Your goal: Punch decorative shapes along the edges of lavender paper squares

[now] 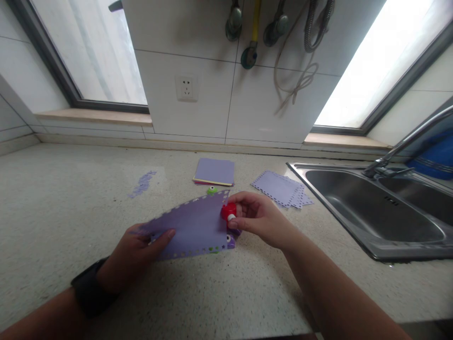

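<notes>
My left hand (138, 250) grips the left end of a purple sheet of paper (198, 226), thumb on top. Small punched holes run along the sheet's upper and lower edges. My right hand (256, 217) is closed around a small red craft punch (230, 210) with a white part, set at the sheet's right edge. Partly behind the sheet lie a purple punch (230, 242) with an eye on it and a green punch (212, 190), also with an eye. More green shows through the holes at the lower edge.
A stack of uncut purple paper (215, 171) lies at the back of the counter. Several sheets with punched edges (278, 188) are fanned beside the steel sink (368, 208). Purple paper bits (142, 184) form a small pile at left.
</notes>
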Demonstrator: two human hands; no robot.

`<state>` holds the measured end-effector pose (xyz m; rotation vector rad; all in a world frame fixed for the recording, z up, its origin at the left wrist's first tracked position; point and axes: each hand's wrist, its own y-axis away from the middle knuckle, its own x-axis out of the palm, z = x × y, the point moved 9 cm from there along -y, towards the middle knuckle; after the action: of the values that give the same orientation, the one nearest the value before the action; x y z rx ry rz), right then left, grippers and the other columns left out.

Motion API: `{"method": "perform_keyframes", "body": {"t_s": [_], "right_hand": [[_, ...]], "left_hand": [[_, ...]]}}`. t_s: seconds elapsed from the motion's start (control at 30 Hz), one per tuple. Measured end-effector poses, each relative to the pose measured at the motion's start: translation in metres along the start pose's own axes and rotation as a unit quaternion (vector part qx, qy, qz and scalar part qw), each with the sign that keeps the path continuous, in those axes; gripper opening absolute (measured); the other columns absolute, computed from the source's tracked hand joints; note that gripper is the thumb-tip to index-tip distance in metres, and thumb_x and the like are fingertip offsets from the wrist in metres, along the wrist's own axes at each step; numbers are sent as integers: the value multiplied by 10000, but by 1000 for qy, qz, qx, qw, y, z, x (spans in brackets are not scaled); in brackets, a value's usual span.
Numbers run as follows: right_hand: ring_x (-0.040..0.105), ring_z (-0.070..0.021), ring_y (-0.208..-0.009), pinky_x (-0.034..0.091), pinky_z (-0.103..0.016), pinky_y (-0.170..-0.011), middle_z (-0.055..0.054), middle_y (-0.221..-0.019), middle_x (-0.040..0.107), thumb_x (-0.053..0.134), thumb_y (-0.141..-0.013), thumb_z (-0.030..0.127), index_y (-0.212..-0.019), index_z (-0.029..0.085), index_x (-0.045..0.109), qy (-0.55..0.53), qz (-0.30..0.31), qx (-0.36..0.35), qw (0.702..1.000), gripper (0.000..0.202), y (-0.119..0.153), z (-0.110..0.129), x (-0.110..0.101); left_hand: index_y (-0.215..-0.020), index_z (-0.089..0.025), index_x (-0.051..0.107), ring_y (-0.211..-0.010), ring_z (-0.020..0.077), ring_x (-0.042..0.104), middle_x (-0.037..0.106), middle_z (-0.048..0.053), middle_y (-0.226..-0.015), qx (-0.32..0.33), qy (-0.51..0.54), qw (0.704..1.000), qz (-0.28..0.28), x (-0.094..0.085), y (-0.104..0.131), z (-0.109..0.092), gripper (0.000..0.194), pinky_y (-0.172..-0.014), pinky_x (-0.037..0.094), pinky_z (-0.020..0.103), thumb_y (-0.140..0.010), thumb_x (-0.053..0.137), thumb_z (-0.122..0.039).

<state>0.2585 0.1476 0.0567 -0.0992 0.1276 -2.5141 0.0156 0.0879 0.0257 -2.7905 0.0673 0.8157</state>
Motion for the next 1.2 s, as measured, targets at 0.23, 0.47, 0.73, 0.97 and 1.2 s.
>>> {"method": "perform_keyframes", "body": {"t_s": [0.23, 0.47, 0.73, 0.97, 1.2], "right_hand": [[628, -106, -651, 514, -249, -592, -9, -788, 722, 876, -840, 396, -976, 171, 755, -58, -11, 42, 997, 289, -6, -17, -2], [665, -118, -710, 546, -267, -676, -23, -834, 731, 902, -806, 423, -953, 169, 759, -110, -35, 76, 990, 326, -7, -27, -2], [658, -124, -702, 548, -276, -658, -24, -845, 733, 894, -816, 408, -966, 184, 766, -112, -38, 67, 991, 299, -9, -28, -3], [638, -128, -698, 543, -286, -648, -20, -841, 721, 909, -795, 408, -957, 197, 761, -111, -42, 61, 991, 304, -10, -27, -3], [630, -123, -691, 517, -277, -624, -12, -835, 714, 902, -807, 403, -977, 201, 749, -112, -34, 63, 991, 305, -10, -30, -1]], "left_hand": [[-896, -249, 818, -756, 262, 778, 829, 28, -804, -83, 168, 982, 36, 8, 0, 18, 285, -665, 657, 333, -938, 680, -495], [-918, -236, 822, -783, 271, 781, 822, 37, -796, -97, 186, 977, 36, 9, 0, 20, 333, -685, 663, 345, -906, 718, -552], [-902, -229, 817, -802, 274, 775, 845, 56, -908, -89, 148, 985, 25, 6, 0, 17, 343, -725, 665, 371, -896, 717, -557], [-864, -249, 812, -797, 263, 783, 843, 27, -878, -63, 115, 991, 20, 4, -1, 13, 252, -752, 666, 356, -911, 685, -462], [-866, -268, 823, -810, 251, 780, 841, 15, -890, -55, 103, 993, 20, 3, 0, 12, 216, -762, 661, 339, -918, 687, -428]]}}
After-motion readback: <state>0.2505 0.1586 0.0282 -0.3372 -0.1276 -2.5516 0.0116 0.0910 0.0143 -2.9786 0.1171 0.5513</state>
